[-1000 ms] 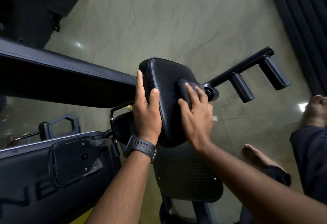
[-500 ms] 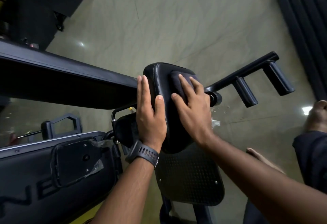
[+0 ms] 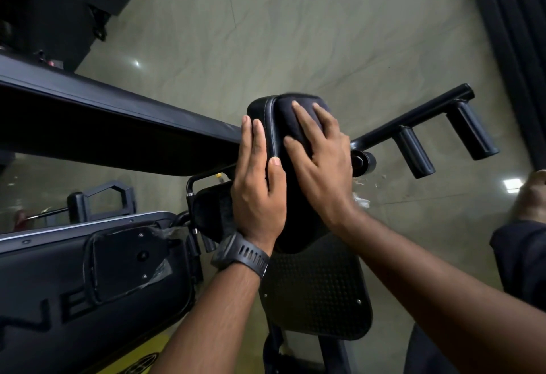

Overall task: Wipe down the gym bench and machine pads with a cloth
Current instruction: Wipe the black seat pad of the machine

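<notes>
A black upholstered machine pad (image 3: 295, 220) stands upright at the centre of the view. My left hand (image 3: 257, 190) lies flat against its left edge, fingers straight and thumb on the pad's face, a dark watch on the wrist. My right hand (image 3: 322, 161) presses a dark cloth (image 3: 298, 116) flat against the upper part of the pad, fingers spread. Most of the cloth is hidden under the hand.
A long black machine beam (image 3: 118, 125) runs in from the left behind the pad. A black bar with two handle pegs (image 3: 413, 149) sticks out to the right. Below sit a textured black plate (image 3: 319, 297) and a black housing (image 3: 88, 285). Another person's foot (image 3: 531, 196) is at the right.
My right hand has slid the cloth upward along the pad, from its middle to near its top edge. My left hand has stayed on the pad's left edge.
</notes>
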Tool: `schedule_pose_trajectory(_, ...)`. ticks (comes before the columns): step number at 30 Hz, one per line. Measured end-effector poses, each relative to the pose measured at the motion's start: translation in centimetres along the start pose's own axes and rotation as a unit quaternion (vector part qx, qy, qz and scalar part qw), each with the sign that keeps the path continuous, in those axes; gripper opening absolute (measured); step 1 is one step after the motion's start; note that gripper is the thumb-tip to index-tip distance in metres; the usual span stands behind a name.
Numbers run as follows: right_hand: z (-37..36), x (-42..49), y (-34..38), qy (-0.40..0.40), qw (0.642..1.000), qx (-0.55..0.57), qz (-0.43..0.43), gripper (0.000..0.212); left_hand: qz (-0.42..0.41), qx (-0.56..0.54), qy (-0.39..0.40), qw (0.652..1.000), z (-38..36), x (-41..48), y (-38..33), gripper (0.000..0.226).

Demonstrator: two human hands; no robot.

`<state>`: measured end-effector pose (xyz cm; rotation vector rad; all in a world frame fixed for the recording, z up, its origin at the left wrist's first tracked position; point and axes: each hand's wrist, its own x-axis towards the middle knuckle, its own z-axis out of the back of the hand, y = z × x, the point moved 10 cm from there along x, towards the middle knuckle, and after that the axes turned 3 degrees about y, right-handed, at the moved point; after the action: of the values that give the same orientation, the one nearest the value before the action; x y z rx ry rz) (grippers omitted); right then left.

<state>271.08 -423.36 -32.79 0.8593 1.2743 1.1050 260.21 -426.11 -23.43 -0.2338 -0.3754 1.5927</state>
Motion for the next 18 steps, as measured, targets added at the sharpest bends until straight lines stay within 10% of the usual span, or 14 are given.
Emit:
schedule_pose_trajectory(7, -0.1, 3.2, -5.2, 0.012, 0.992, 0.013, -0.123, 0.051, -0.016, 0.023, -0.007, 1.0, -0.3, 0.1, -0.3, 0.055)
schedule_pose_trajectory(13, 0.1, 2.3, 0.7, -0.022, 0.999, 0.011, 0.038, 0.054, -0.03, 0.007, 0.019, 0.999, -0.5, 0.4, -0.3, 0.057)
schedule_pose_trajectory(18, -0.9, 6.0, -4.4, 0.015, 0.998, 0.022, -0.053, 0.05, -0.008, -0.004, 0.005, 1.0, -0.4, 0.6, 0.0, 0.057)
